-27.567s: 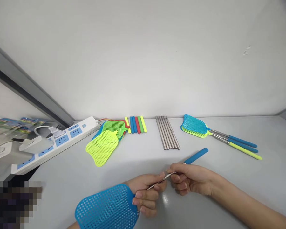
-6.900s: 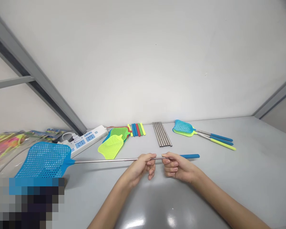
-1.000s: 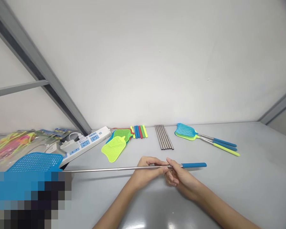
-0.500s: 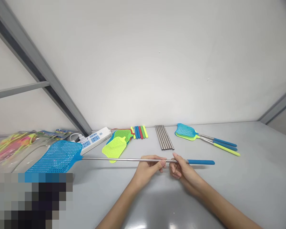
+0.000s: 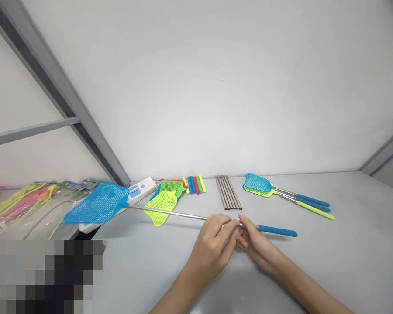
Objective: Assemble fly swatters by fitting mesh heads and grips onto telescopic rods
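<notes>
A blue fly swatter (image 5: pixel 100 204) with an extended telescopic metal rod spans the area above the table, its mesh head at the left and its blue grip at the right. My left hand (image 5: pixel 214 242) is closed around the rod, its fingertips close to my other hand. Just short of the blue grip, my right hand (image 5: pixel 252 237) pinches the rod between thumb and fingers. The two hands nearly meet, and the part of the rod between them is mostly hidden.
Behind lie loose swatter heads (image 5: pixel 162 205), coloured grips (image 5: pixel 196 185) and several metal rods (image 5: pixel 228 192). Assembled swatters (image 5: pixel 288 196) rest at the right. A power strip (image 5: pixel 140 190) and plastic-bagged goods (image 5: pixel 26 205) occupy the left, against the white wall (image 5: pixel 216 96).
My left hand has slid right along the rod to my right hand and turned its back upward. The swatter has tilted, its head moving right, its grip end slightly lower.
</notes>
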A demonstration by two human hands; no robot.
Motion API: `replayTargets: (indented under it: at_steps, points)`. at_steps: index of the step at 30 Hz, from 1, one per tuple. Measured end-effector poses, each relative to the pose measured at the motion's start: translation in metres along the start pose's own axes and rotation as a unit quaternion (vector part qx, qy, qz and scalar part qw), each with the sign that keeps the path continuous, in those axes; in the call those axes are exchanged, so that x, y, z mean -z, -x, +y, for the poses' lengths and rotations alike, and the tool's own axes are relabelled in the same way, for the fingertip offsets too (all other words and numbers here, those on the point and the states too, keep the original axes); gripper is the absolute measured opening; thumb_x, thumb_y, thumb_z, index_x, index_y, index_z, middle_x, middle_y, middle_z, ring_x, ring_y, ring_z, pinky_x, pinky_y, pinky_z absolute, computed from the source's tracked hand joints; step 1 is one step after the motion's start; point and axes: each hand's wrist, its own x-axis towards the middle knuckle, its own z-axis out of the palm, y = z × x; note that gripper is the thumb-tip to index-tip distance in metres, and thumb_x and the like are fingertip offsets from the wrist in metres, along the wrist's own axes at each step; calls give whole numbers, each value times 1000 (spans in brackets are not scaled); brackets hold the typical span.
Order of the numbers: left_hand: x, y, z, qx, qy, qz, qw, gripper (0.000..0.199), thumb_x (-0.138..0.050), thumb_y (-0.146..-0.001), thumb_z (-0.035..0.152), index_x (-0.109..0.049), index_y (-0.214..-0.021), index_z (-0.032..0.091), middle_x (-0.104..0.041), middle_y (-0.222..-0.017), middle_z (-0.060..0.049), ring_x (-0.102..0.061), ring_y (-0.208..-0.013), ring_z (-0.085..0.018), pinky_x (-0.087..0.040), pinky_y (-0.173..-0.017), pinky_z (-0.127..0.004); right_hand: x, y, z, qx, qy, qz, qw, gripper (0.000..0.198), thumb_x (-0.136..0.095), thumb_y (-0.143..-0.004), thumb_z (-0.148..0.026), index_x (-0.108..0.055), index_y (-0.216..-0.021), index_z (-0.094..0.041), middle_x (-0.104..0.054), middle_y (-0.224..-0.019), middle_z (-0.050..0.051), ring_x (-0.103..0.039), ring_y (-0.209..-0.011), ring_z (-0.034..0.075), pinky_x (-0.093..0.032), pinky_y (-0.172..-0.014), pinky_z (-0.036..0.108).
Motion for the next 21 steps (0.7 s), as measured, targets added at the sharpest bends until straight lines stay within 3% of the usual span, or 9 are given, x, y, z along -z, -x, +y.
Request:
replayTargets:
  at_steps: [4,8,15,21]
  points:
    - [-5,-1,2,41,-98,-74,992,26,-34,-81,15,-46,-104,16,-56,-84,-5,-48,-77,-15,-37,-72,-33,-10,1,9,-18,-20,-16,1000,49,-32,-76,-53,-36,-44,-16,-33,-40,-3,-27,-44,9,-24,-50,24]
    - [-6,-5,0,38,-164,-121,978,22,-30,-83,19,-50,-73,17,-51,-66,-1,-45,-62,-14,-35,-61,-29,-9,4,4,7,-12,-16,1000,43,-35,-78,-48,-42,-50,-16,-31,-41,-5,-24,-43,8,-22,-49,24]
    - [4,0,-16,-100,-247,-132,955,12,-38,-74,9,-46,-72,18,-47,-64,0,-41,-56,-13,-27,-54,-27,-12,6,-4,0,-12,-95,995,40,-38,-80,-34,-31,-45,-17,-21,-39,-7,-20,-40,6,-16,-46,24]
    - [25,-1,-18,-187,-303,-110,928,9,-40,-71,11,-43,-66,18,-44,-56,2,-37,-47,-11,-21,-47,-27,-22,11,-12,2,42,-135,990,41,-36,-80,-37,-28,-45,-17,-19,-40,-7,-18,-41,6,-14,-46,25]
